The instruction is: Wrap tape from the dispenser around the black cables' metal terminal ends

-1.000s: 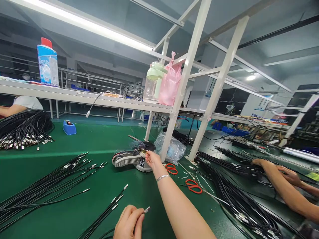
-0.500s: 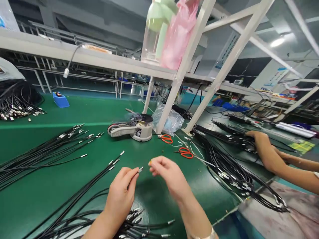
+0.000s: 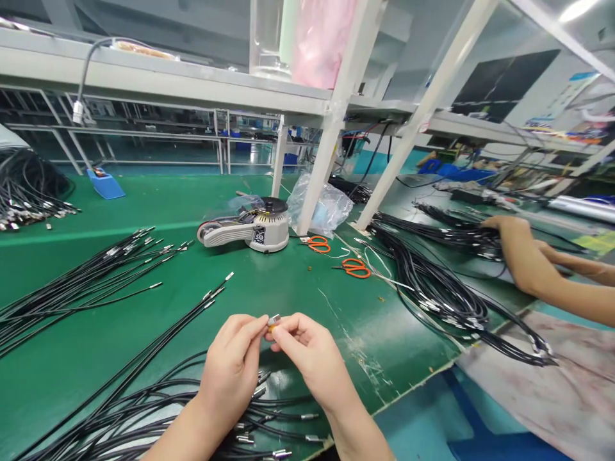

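My left hand (image 3: 230,365) pinches the silvery metal connector (image 3: 273,319) of a cable between thumb and forefinger. The cable behind it is hidden by the hand. Touching the connector from the right, my right hand (image 3: 310,358) is closed on a small piece of yellow tape (image 3: 273,328) at its thumb and fingertips. Below both hands lies a bundle of black cables (image 3: 158,410) with metal ends. A few more cables (image 3: 187,314) stretch out straight left of my left hand.
Ahead stands a grey tape dispenser (image 3: 269,234). Two orange-handled scissors (image 3: 356,267) lie right of it, near a shelf post (image 3: 331,141). More black cables lie left (image 3: 115,256) and right (image 3: 432,282). At right, a co-worker's arms (image 3: 528,262) reach over the bench.
My right hand has moved left with the tape piece and now meets the connector in my left hand. The camera view has tilted down somewhat.
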Motion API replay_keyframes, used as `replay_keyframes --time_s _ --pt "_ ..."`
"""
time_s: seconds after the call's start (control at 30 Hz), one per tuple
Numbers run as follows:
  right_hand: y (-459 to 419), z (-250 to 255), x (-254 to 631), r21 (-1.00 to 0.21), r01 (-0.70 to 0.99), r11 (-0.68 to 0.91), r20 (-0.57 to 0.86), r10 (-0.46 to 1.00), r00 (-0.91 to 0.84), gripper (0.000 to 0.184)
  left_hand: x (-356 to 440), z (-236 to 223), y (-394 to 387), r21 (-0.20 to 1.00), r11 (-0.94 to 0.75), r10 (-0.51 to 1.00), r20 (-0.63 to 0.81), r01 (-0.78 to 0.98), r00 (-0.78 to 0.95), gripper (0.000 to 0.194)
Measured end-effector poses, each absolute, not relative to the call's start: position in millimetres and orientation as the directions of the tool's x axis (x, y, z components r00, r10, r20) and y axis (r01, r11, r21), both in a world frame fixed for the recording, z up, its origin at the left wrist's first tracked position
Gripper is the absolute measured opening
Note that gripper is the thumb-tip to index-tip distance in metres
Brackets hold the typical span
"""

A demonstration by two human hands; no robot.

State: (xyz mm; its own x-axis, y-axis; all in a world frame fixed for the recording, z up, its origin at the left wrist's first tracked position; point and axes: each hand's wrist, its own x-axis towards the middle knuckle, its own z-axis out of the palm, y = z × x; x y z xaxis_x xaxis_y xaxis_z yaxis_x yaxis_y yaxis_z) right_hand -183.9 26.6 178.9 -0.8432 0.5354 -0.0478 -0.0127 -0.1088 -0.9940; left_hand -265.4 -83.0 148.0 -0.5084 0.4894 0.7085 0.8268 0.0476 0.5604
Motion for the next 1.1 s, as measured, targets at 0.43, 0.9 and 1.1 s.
replay_keyframes --time_s 0.43,0.9,1.1 --pt "20.6 185.2 -187.8 -0.991 -0.01 -0.13 -0.068 0.586 -0.808 0.02 -267.7 153.2 -87.0 0.534 -0.047 0.489 0.749 0.844 -0.447 0.022" --pt "21.1 185.9 -189.5 -0.993 0.006 -0.117 -0.075 0.596 -0.799 0.025 -266.9 154.9 -88.8 0.528 -0.043 0.495 0.749 0.848 -0.441 0.025" --pt "20.5 188.3 -189.1 -0.993 -0.006 -0.12 -0.068 0.597 -0.8 0.027 -266.6 157.3 -88.8 0.487 -0.028 0.488 0.769 0.873 -0.413 0.028"
